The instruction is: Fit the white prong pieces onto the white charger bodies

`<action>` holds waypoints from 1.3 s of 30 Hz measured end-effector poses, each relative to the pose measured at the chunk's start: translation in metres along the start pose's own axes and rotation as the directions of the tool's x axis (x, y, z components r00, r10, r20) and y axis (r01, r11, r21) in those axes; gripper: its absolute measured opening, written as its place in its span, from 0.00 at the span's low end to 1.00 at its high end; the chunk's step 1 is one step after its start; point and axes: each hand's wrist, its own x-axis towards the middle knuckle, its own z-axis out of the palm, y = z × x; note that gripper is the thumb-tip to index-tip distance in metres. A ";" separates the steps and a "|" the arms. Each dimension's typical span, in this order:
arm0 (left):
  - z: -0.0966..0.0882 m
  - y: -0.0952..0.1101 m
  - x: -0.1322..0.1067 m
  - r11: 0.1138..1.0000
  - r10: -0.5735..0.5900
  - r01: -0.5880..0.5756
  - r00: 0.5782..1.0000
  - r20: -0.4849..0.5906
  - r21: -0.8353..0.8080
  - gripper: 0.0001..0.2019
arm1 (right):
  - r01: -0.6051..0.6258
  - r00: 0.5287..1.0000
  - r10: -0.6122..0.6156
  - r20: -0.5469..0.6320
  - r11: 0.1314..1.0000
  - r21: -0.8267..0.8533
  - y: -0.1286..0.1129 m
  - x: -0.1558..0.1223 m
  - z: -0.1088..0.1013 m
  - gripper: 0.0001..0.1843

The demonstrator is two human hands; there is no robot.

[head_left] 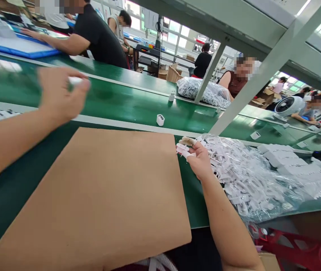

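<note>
Pinching small white part [75, 80] in left hand [60, 94], raised over green conveyor belt [121, 101], long axis roughly along belt; blurred, so exact grip unclear. Right hand [198, 160] closed on several white pieces at edge of bagged white parts [251, 180], far nearer that heap. Brown cardboard sheet [101, 195] between hands, bare. Loose white adapter [160, 119] on belt beyond, well apart from left.

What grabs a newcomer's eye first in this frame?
The large flat brown cardboard sheet covering the near green table, low and centre. To its right, the right hand rests at the edge of a clear plastic bag heaped with small white plastic parts, pinching a few. Upper left, the blurred left hand holds a small white piece over the green conveyor belt.
</note>
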 end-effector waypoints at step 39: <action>0.079 0.125 -0.153 0.745 0.277 0.213 0.763 0.584 -0.632 0.24 | -0.036 0.999 0.023 -0.048 0.952 -0.304 0.017 -0.001 0.011 0.16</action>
